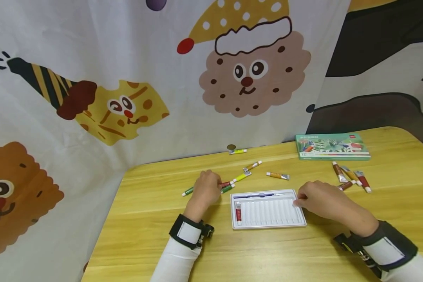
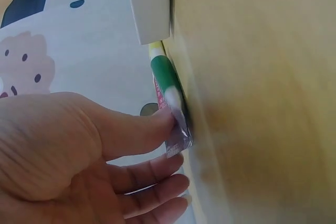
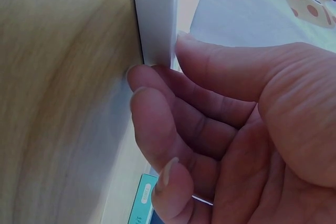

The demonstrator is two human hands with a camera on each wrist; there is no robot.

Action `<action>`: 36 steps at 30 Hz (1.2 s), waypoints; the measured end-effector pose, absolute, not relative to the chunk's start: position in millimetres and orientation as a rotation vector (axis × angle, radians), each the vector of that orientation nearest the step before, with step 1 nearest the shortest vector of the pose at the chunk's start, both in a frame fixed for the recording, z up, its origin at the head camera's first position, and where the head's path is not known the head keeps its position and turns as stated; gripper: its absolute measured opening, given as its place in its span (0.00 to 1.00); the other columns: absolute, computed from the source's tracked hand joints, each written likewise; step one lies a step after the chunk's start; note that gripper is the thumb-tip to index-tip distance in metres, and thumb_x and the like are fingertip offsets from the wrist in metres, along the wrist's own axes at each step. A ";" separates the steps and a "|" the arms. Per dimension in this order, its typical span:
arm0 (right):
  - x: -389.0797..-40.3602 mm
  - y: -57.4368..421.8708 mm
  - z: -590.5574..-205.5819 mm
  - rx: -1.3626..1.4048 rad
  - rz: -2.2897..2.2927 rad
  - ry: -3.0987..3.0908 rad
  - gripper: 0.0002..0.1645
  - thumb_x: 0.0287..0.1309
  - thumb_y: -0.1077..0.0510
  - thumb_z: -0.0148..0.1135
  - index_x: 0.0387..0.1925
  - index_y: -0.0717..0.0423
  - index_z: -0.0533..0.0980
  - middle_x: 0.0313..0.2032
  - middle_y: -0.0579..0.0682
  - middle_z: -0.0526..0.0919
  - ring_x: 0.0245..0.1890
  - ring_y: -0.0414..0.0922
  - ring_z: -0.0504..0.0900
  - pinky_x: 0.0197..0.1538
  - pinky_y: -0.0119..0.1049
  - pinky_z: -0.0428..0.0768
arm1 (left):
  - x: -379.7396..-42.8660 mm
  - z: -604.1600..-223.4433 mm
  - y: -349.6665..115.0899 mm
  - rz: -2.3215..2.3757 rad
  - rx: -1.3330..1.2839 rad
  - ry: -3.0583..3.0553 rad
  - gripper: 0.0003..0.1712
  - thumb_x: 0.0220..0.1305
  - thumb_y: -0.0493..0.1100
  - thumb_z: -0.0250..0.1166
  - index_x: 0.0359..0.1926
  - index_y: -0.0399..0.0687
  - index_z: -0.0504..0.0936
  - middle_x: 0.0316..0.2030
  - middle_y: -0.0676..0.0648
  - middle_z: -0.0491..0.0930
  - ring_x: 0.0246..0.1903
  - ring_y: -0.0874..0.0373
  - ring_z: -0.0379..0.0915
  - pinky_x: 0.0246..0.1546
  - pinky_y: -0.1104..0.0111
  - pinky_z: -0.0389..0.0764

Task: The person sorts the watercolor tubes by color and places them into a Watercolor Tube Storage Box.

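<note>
My left hand [image 1: 206, 188] is at small paint tubes left of the white plastic tray [image 1: 268, 226]. In the left wrist view its thumb and fingers pinch at the crimped end of a tube beside a green paint tube [image 2: 166, 73]; which one it holds is partly hidden. A red tube [image 1: 226, 184] lies close to the fingertips. With thumb on the rim and fingers curled at the side, my right hand [image 1: 324, 201] grips the tray's right edge [image 3: 157, 35]. One red tube [image 1: 238, 213] sits in the leftmost slot, and a thin blue paintbrush [image 1: 255, 195] lies along the top.
Behind the tray are scattered yellow and ochre tubes [image 1: 277, 176]. Several brown, ochre and red tubes [image 1: 363, 181] lie beyond the right hand. A green paint box [image 1: 333, 147] is at the back right, against a printed cloth [image 1: 183, 129].
</note>
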State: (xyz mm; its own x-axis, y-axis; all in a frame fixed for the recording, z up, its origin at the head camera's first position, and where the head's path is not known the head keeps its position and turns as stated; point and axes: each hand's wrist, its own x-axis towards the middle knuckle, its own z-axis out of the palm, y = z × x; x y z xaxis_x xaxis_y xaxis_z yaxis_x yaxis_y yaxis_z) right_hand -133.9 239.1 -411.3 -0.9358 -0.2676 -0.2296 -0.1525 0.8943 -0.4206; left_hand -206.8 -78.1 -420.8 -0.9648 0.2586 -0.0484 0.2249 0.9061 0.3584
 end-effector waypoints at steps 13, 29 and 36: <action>-133.7 239.3 -411.6 -0.319 -0.582 2.777 0.07 0.65 0.54 0.72 0.33 0.52 0.86 0.24 0.44 0.76 0.24 0.43 0.70 0.29 0.39 0.65 | -209.3 -418.1 -83.1 0.714 0.308 2.893 0.02 0.68 0.33 0.69 0.37 0.39 0.87 0.32 0.47 0.83 0.32 0.53 0.76 0.36 0.60 0.80; -134.7 238.1 -410.6 -0.323 -0.580 2.777 0.07 0.65 0.54 0.73 0.34 0.53 0.86 0.26 0.44 0.79 0.25 0.43 0.71 0.30 0.39 0.66 | -192.4 -381.8 -83.0 1.011 0.721 2.590 0.04 0.72 0.38 0.68 0.41 0.47 0.90 0.34 0.53 0.82 0.32 0.58 0.72 0.33 0.68 0.73; -134.6 238.6 -410.4 -0.318 -0.589 2.770 0.07 0.65 0.54 0.72 0.33 0.53 0.86 0.25 0.43 0.78 0.25 0.43 0.70 0.29 0.39 0.66 | -188.7 -378.8 -87.2 0.893 0.835 2.426 0.06 0.71 0.34 0.67 0.36 0.47 0.88 0.28 0.53 0.78 0.26 0.62 0.66 0.28 0.71 0.66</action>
State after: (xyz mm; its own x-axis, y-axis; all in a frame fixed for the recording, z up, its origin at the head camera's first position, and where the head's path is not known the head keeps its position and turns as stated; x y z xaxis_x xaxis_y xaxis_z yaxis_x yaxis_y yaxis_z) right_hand -134.6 238.6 -410.4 -0.9334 -0.2720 -0.2341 -0.1532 0.8920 -0.4253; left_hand -188.7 -87.2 -378.8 -0.7305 0.6601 -0.1753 0.3886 0.6128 0.6880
